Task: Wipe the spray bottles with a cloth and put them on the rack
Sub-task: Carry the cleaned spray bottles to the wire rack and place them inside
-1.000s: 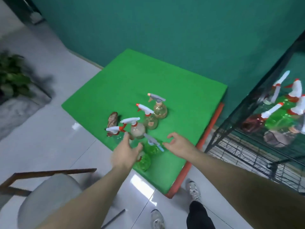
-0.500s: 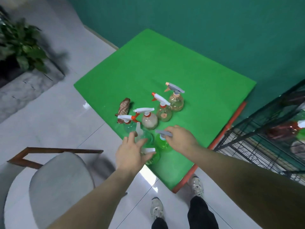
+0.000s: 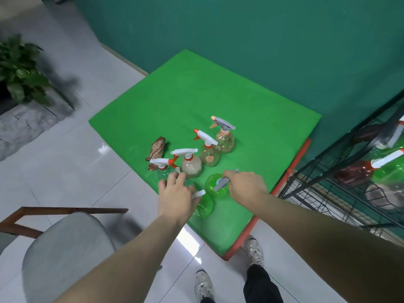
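Observation:
Several spray bottles stand on the green table [image 3: 196,95]. My right hand [image 3: 246,186] grips the grey trigger head of a green bottle [image 3: 213,189] near the front edge. My left hand [image 3: 177,196] lies over the head of a clear bottle whose body it hides; its fingers curl round the white nozzle [image 3: 177,171]. A second green bottle [image 3: 204,207] sits just under that hand. Behind stand a cloudy bottle [image 3: 192,166], and two amber bottles [image 3: 209,157] [image 3: 225,138]. A brown cloth [image 3: 156,152] lies crumpled at the left of the group.
A black wire rack [image 3: 323,176] stands at the right and holds a green bottle [image 3: 389,173] and a brown one [image 3: 353,177]. A grey chair [image 3: 65,248] is at the lower left, a potted plant [image 3: 19,71] at the far left. My shoes [image 3: 253,250] are by the table's orange edge.
My right hand has closed on the green bottle's grey trigger. My left hand has moved forward onto the clear bottle's head. The view has shifted slightly.

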Demonstrator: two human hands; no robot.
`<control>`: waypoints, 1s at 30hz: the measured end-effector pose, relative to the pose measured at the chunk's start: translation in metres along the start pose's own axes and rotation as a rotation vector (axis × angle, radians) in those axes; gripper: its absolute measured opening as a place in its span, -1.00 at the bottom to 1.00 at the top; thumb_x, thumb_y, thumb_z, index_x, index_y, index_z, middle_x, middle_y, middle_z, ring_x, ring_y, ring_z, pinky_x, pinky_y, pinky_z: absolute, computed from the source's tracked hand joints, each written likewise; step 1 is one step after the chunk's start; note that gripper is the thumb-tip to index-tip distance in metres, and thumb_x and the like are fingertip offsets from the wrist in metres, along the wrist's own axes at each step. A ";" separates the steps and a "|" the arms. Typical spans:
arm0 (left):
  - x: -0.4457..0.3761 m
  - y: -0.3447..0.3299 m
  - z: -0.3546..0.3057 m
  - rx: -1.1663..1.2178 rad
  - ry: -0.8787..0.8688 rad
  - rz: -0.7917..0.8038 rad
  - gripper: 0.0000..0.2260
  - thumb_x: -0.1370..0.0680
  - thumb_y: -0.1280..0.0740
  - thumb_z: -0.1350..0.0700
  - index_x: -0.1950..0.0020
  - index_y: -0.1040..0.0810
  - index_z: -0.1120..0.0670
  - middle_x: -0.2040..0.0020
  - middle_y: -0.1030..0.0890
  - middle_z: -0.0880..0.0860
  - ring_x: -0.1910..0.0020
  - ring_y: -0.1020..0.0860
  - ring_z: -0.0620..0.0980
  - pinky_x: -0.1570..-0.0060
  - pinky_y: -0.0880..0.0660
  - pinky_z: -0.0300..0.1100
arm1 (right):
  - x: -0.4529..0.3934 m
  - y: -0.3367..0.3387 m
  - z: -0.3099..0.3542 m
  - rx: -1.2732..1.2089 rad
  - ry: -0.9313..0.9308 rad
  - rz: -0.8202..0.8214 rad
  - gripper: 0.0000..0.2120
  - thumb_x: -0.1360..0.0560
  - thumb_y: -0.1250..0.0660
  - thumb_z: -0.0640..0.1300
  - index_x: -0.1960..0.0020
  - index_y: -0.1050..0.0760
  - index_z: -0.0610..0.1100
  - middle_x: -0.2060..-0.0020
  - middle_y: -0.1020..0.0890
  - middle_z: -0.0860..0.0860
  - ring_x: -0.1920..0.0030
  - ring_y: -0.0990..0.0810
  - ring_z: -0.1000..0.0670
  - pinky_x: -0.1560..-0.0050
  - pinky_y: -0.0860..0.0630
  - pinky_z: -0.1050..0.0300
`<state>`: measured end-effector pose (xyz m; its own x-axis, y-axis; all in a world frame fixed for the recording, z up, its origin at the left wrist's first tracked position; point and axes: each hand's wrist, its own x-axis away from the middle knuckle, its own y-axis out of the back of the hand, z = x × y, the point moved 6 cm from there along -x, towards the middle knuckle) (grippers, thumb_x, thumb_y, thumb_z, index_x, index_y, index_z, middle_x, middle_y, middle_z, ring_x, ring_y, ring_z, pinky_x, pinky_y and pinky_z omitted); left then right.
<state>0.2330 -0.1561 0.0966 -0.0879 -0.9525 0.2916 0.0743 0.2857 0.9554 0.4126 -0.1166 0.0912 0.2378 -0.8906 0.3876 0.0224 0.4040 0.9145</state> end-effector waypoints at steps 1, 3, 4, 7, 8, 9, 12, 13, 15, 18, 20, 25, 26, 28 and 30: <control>0.001 0.005 -0.003 -0.008 -0.031 -0.041 -0.63 -0.64 -0.21 -0.28 -0.22 -0.67 -0.12 -0.32 -0.40 0.00 -0.38 -0.29 0.10 -0.28 -0.23 0.02 | 0.002 0.001 -0.003 -0.048 -0.028 0.003 -0.73 -0.65 -0.10 -0.16 -0.28 -0.44 0.03 0.21 -0.63 -0.01 0.26 -0.60 -0.07 0.30 -0.52 0.13; 0.003 0.016 -0.012 -0.054 -0.116 -0.065 -0.63 -0.65 -0.17 -0.27 -0.23 -0.66 -0.14 -0.14 -0.41 -0.02 -0.24 -0.36 0.07 -0.18 -0.27 -0.02 | 0.009 0.007 -0.008 -0.110 -0.051 -0.016 -0.74 -0.66 -0.06 -0.05 -0.22 -0.46 -0.03 0.25 -0.64 -0.03 0.26 -0.64 -0.07 0.21 -0.63 0.05; 0.003 0.020 -0.018 -0.099 -0.164 -0.038 -0.63 -0.67 -0.15 -0.27 -0.27 -0.63 -0.16 -0.11 -0.41 -0.03 -0.22 -0.37 0.07 -0.18 -0.28 -0.02 | 0.013 0.012 -0.012 -0.129 -0.057 -0.028 -0.74 -0.65 -0.05 -0.02 -0.19 -0.47 -0.04 0.27 -0.63 -0.03 0.27 -0.64 -0.06 0.21 -0.63 0.05; 0.004 0.040 -0.043 -0.224 -0.353 0.001 -0.65 -0.70 -0.13 -0.21 -0.39 -0.56 -0.19 -0.06 -0.57 -0.04 -0.21 -0.45 0.09 -0.14 -0.29 -0.02 | 0.032 0.029 -0.030 -0.158 -0.116 -0.092 -0.74 -0.64 -0.12 0.07 -0.17 -0.48 -0.02 0.22 -0.66 -0.04 0.22 -0.64 -0.08 0.18 -0.61 0.09; 0.005 0.050 -0.054 -0.255 -0.411 -0.009 -0.67 -0.71 -0.15 -0.17 -0.40 -0.55 -0.18 0.02 -0.60 -0.05 -0.16 -0.50 0.10 -0.06 -0.30 -0.04 | 0.040 0.035 -0.039 -0.169 -0.136 -0.121 -0.74 -0.64 -0.14 0.09 -0.19 -0.49 -0.01 0.18 -0.68 -0.05 0.18 -0.65 -0.10 0.15 -0.61 0.08; 0.005 0.058 -0.064 -0.282 -0.466 -0.017 -0.70 -0.72 -0.17 -0.11 -0.41 -0.53 -0.15 0.13 -0.57 -0.06 -0.05 -0.56 0.09 0.05 -0.32 -0.10 | 0.048 0.040 -0.048 -0.185 -0.159 -0.147 -0.74 -0.64 -0.17 0.09 -0.20 -0.50 -0.01 0.15 -0.68 -0.07 0.15 -0.66 -0.12 0.13 -0.61 0.06; 0.007 0.093 -0.103 -0.374 -0.609 -0.039 -0.73 -0.74 -0.21 0.06 -0.43 -0.46 -0.09 0.32 -0.37 -0.05 0.26 -0.52 0.05 0.42 -0.29 -0.19 | 0.082 0.057 -0.081 -0.265 -0.270 -0.238 -0.76 -0.63 -0.22 0.05 -0.20 -0.52 -0.02 0.14 -0.70 -0.10 0.12 -0.67 -0.17 0.08 -0.62 0.00; 0.006 0.105 -0.117 -0.390 -0.639 -0.052 -0.72 -0.74 -0.20 0.08 -0.44 -0.45 -0.09 0.31 -0.38 -0.05 0.28 -0.49 0.05 0.45 -0.27 -0.19 | 0.097 0.064 -0.093 -0.284 -0.313 -0.274 -0.77 -0.62 -0.22 0.04 -0.18 -0.53 -0.02 0.14 -0.70 -0.11 0.12 -0.67 -0.18 0.07 -0.61 0.00; 0.006 0.128 -0.146 -0.381 -0.679 -0.080 -0.71 -0.73 -0.21 0.10 -0.44 -0.46 -0.13 0.25 -0.46 -0.04 0.27 -0.50 0.06 0.38 -0.35 -0.18 | 0.128 0.076 -0.119 -0.338 -0.395 -0.345 -0.80 -0.61 -0.24 0.02 -0.15 -0.54 -0.03 0.15 -0.70 -0.12 0.13 -0.66 -0.19 0.07 -0.59 0.01; 0.014 0.158 -0.202 -0.318 -0.771 -0.097 -0.75 -0.74 -0.19 0.01 -0.40 -0.48 -0.18 0.10 -0.61 0.02 0.12 -0.63 0.13 0.24 -0.38 -0.13 | 0.184 0.091 -0.161 -0.404 -0.524 -0.429 -0.81 -0.60 -0.25 -0.02 -0.15 -0.55 -0.03 0.15 -0.69 -0.12 0.10 -0.63 -0.20 0.08 -0.55 0.02; 0.025 0.174 -0.243 -0.276 -0.842 -0.082 -0.75 -0.74 -0.16 -0.08 -0.37 -0.51 -0.15 -0.03 -0.64 0.07 0.01 -0.65 0.17 0.19 -0.40 -0.14 | 0.223 0.099 -0.191 -0.439 -0.606 -0.479 -0.80 -0.59 -0.25 -0.04 -0.15 -0.56 -0.04 0.17 -0.68 -0.08 0.11 -0.62 -0.15 0.06 -0.56 0.01; 0.053 0.204 -0.349 -0.247 -1.040 -0.153 -0.74 -0.73 -0.16 -0.07 -0.33 -0.56 -0.07 0.04 -0.60 0.05 0.04 -0.62 0.17 0.18 -0.42 -0.14 | 0.319 0.110 -0.268 -0.493 -0.808 -0.577 -0.81 -0.58 -0.26 -0.04 -0.14 -0.58 0.00 0.19 -0.69 -0.02 0.14 -0.62 -0.08 0.06 -0.58 0.06; 0.057 0.209 -0.371 -0.245 -1.079 -0.180 -0.74 -0.73 -0.17 -0.06 -0.33 -0.56 -0.07 0.03 -0.63 0.06 0.05 -0.63 0.18 0.15 -0.48 -0.11 | 0.335 0.110 -0.283 -0.499 -0.837 -0.595 -0.81 -0.58 -0.26 -0.04 -0.15 -0.58 0.00 0.17 -0.69 -0.02 0.12 -0.62 -0.08 0.04 -0.57 0.07; 0.057 0.217 -0.417 -0.230 -1.137 -0.211 -0.78 -0.72 -0.21 -0.03 -0.30 -0.57 -0.06 0.07 -0.64 0.08 0.08 -0.63 0.19 0.08 -0.56 -0.05 | 0.360 0.109 -0.316 -0.519 -0.889 -0.626 -0.80 -0.58 -0.28 -0.05 -0.16 -0.59 0.00 0.14 -0.69 -0.01 0.12 -0.63 -0.07 0.08 -0.55 0.10; 0.053 0.222 -0.464 -0.265 -1.179 -0.249 -0.81 -0.69 -0.28 0.06 -0.30 -0.54 -0.05 0.15 -0.60 0.05 0.15 -0.62 0.17 0.11 -0.60 -0.01 | 0.379 0.108 -0.351 -0.532 -0.936 -0.641 -0.80 -0.58 -0.29 -0.07 -0.16 -0.59 0.01 0.15 -0.69 -0.01 0.16 -0.63 -0.05 0.14 -0.54 0.13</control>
<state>0.7061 -0.1919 0.3029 -0.9605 -0.2608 0.0971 0.1141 -0.0510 0.9922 0.8463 -0.3373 0.2961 -0.7361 -0.6765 0.0235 0.3196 -0.3167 0.8931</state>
